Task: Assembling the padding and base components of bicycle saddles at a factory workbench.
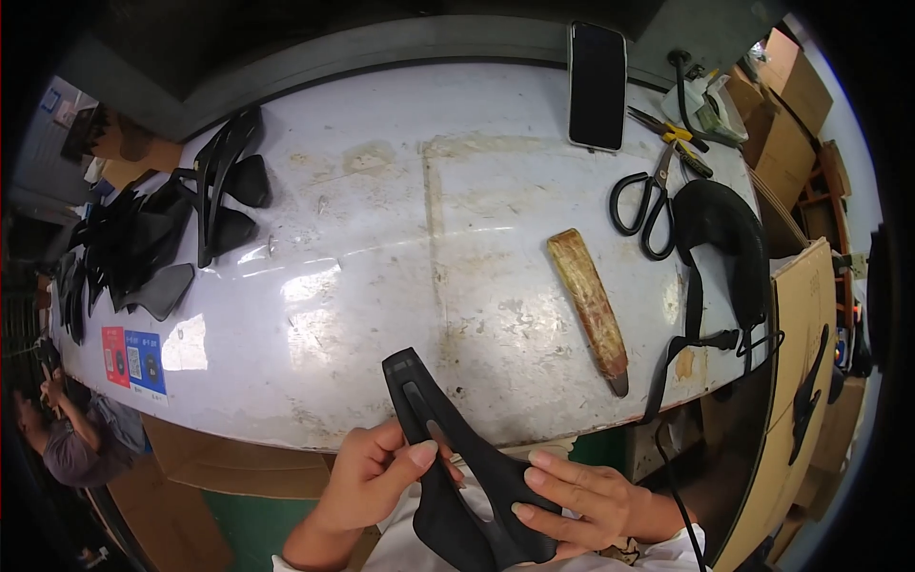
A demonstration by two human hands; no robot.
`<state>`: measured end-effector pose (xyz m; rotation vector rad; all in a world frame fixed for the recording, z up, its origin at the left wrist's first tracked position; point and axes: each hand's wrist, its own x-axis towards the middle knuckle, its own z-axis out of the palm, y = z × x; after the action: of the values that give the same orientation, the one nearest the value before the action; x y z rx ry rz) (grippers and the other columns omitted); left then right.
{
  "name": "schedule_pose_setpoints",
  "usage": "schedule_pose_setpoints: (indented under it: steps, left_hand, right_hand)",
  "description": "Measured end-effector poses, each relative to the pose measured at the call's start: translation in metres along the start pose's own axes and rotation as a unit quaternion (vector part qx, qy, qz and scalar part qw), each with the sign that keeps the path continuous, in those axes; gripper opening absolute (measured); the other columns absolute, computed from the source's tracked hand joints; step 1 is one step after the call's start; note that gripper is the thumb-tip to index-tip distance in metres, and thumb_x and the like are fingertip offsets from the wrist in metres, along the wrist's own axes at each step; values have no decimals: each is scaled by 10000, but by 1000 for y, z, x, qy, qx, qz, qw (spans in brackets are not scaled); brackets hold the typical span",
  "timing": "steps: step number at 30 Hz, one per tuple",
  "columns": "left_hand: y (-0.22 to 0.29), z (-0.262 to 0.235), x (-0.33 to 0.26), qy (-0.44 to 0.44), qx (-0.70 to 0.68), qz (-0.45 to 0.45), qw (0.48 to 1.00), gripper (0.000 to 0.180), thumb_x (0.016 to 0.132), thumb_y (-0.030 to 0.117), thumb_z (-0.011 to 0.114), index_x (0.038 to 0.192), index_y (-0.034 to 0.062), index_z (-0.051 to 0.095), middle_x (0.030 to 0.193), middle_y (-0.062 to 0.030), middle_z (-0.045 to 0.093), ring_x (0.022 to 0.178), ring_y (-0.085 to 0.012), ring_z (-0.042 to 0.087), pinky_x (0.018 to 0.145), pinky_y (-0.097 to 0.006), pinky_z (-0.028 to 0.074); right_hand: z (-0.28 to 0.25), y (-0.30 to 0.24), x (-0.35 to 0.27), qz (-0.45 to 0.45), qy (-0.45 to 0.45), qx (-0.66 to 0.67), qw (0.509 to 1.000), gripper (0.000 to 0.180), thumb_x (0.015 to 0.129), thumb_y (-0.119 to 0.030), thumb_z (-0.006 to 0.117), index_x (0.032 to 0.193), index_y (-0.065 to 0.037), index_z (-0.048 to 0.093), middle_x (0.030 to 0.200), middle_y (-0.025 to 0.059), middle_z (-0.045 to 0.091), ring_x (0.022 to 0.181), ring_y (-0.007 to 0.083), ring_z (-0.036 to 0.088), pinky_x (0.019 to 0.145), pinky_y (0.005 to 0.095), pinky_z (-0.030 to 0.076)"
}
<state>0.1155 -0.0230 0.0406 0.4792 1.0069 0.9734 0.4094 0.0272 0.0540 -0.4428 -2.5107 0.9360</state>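
A black bicycle saddle (486, 467) is held at the table's near edge, its narrow nose tilted up toward the far left and its wide end close to my body. My left hand (376, 474) grips its left side near the middle, the thumb on top by the long central slot and fingertips showing through it. Across the wide right part lies my right hand (581, 500), fingers pressed on the surface and the rest curled around the edge. Just beyond them on the white table (381, 286) is a knife-like tool with a tape-wrapped handle (589, 305).
Several black saddle parts (143, 243) are piled at the left. Black-handled scissors (648, 205), pliers (667, 129), a phone (597, 86) and a black strapped pouch (729, 248) lie at the right. Cardboard boxes (782, 315) flank the table; another person (81, 434) is at far left.
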Motion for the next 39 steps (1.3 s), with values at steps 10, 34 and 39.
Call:
schedule_pose_setpoints:
  steps: [10, 34, 39]
  left_hand:
    - [-6, 5, -13, -125, 174, -66, 975, 224, 1001, 198, 717, 1076, -11, 749, 754, 4, 685, 718, -29, 563, 627, -234, 455]
    - [15, 20, 14, -325, 296, -97, 893, 330, 1056, 379, 601, 1021, 54, 650, 574, -58, 502, 496, -204, 503, 509, -363, 395]
    - [18, 21, 14, -323, 283, -90, 899, 323, 1046, 369, 624, 990, 52, 656, 570, -59, 511, 493, -194, 499, 499, -359, 385]
  right_hand:
    - [14, 7, -5, 140, 100, 358, 918, 495, 1043, -325, 623, 1381, 35, 583, 1336, 271, 623, 1219, 369, 659, 937, 403, 600]
    - [32, 33, 0, 216, -86, 556, 798, 206, 1058, -182, 607, 1128, 7, 650, 761, 2, 658, 625, 62, 571, 549, 262, 427]
    - [41, 46, -2, 94, -85, 581, 804, 206, 1006, -209, 688, 1015, -4, 677, 662, 16, 594, 587, 81, 521, 525, 298, 408]
